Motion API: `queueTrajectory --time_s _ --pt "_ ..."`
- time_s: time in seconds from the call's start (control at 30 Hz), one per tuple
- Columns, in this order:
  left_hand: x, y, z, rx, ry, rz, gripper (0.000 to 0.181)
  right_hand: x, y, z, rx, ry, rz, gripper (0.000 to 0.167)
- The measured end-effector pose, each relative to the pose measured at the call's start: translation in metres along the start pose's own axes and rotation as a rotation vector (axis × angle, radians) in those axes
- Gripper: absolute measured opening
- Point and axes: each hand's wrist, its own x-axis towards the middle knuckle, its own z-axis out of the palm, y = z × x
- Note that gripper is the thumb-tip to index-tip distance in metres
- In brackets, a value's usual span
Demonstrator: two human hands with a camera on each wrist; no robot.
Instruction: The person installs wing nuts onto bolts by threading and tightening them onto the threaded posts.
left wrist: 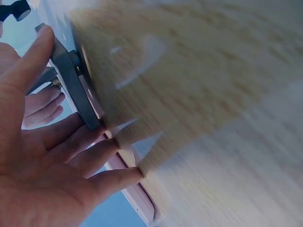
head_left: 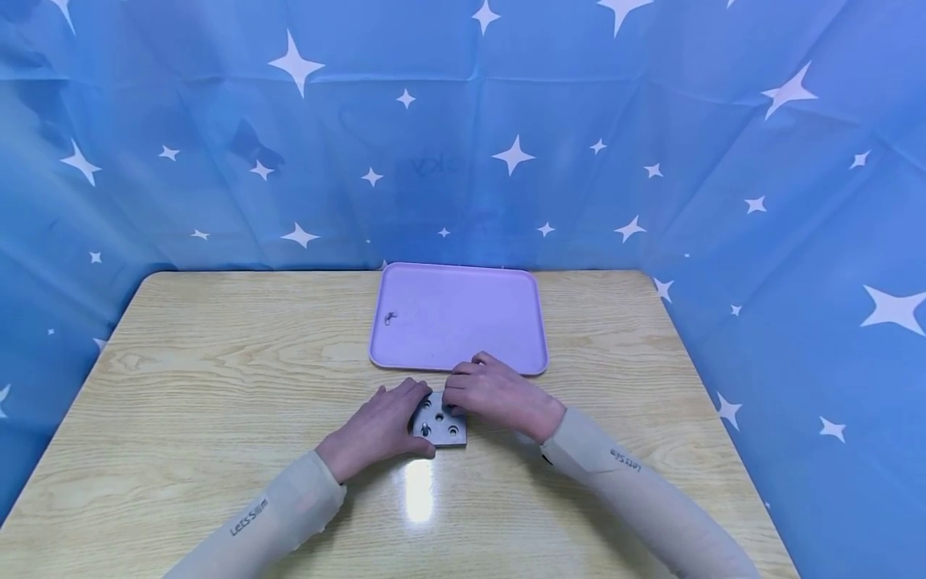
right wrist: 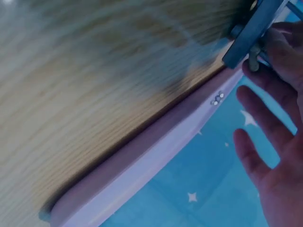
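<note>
A grey metal plate [head_left: 439, 418] with several round holes lies on the table between both hands. My left hand [head_left: 387, 422] holds it from the left, thumb at the near edge and fingers at the far edge. In the left wrist view, the plate [left wrist: 73, 85] sits between thumb and fingertips, with a round stub beneath it. One bolt [head_left: 425, 429] stands up from the near left hole. My right hand [head_left: 499, 394] is over the far right corner, pinching a small metal fastener [right wrist: 254, 59] there. The hand hides most of this piece in the head view.
Just beyond the plate is a purple tray [head_left: 463, 322], with a few small metal pieces [head_left: 391, 318] at its left side. The wood-grain table [head_left: 217, 386] extends around it. A blue star-patterned curtain [head_left: 448, 121] hangs behind and at the sides.
</note>
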Motion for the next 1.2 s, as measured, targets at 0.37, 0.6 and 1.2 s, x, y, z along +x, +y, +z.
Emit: queueTrajectory --time_s 0.37,0.6,1.2 --pt "0.002 0.003 0.002 0.026 0.023 -0.004 0.079 -0.002 -0.005 0.003 -0.027 -0.038 0.072 0.009" --pt "0.002 0.005 0.003 0.042 0.029 -0.022 0.081 -0.001 -0.006 0.006 -0.039 -0.025 0.085 0.007" --pt "0.002 0.006 0.005 0.045 0.048 -0.028 0.079 -0.002 -0.011 0.01 -0.008 0.025 0.144 0.011"
